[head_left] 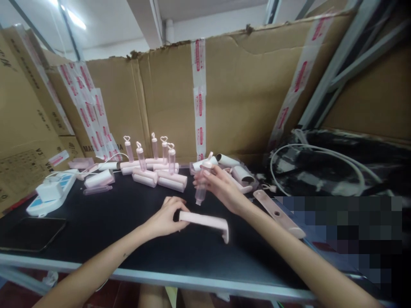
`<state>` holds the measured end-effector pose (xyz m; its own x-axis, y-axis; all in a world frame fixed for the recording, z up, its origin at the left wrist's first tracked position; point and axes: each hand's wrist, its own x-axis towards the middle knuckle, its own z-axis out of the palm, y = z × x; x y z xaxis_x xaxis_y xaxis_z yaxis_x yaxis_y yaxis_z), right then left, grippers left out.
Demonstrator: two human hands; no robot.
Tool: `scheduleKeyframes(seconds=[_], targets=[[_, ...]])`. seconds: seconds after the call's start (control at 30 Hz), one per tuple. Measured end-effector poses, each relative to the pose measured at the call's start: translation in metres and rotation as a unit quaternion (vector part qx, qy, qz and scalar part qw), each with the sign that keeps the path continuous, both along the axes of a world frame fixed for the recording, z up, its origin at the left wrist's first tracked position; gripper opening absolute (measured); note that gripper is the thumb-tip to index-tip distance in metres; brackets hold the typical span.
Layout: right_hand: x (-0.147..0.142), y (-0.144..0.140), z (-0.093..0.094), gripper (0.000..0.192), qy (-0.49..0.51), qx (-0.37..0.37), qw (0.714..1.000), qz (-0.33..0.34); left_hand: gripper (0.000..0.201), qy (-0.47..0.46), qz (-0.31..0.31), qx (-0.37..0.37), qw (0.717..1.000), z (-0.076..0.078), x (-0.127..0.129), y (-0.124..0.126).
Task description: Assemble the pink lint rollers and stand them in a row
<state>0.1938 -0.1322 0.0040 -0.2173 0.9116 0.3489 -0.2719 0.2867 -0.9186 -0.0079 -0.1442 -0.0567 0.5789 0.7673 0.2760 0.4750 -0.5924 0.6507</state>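
Seen from the head camera, two bare hands work over a black table (105, 222). The left hand (165, 220) pinches one end of a long, pale pink plastic bar (205, 222) with a short bent foot at its far end; the bar lies flat on the table, just right of that hand. The right hand (221, 186) is closed around a clear, slim tube (201, 188) with a pink cap, held upright just above and beyond the bar.

Beyond the left hand stand five finished pieces (154, 164): clear tubes with looped pink tops, each upright on a pale roller base. Left of them lie a few more rollers (99, 177), smooth and cylindrical. Behind the right hand sits a small heap of white rolls (236, 169). Right of that hand lies one flat pink strip (278, 214) with rounded ends and a hole.

Far left of the left hand are one white power strip (51, 192) and one dark phone (30, 233). Taped cardboard (244, 90) walls the back.
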Motion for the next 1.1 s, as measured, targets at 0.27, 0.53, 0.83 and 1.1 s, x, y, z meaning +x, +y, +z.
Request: scheduleKeyframes(seconds=[0.27,0.53,0.83,1.1], targets=[[-0.014,-0.014,-0.003,0.018,0.083,-0.033,0.993,0.079,0.039,-0.012,-0.023,0.009,1.000,0.002,0.002,-0.003],[-0.019,-0.019,-0.011,0.015,0.031,-0.035,0.988,0.150,0.029,-0.019,-0.049,-0.039,0.998,0.000,0.003,-0.003],[-0.011,-0.018,-0.006,0.019,-0.009,0.020,0.990,0.141,0.030,0.020,-0.072,-0.010,0.997,0.009,0.000,-0.002],[-0.008,-0.017,-0.002,0.018,0.017,0.005,0.988,0.152,0.034,-0.002,-0.061,-0.072,0.996,0.007,0.000,-0.006]])
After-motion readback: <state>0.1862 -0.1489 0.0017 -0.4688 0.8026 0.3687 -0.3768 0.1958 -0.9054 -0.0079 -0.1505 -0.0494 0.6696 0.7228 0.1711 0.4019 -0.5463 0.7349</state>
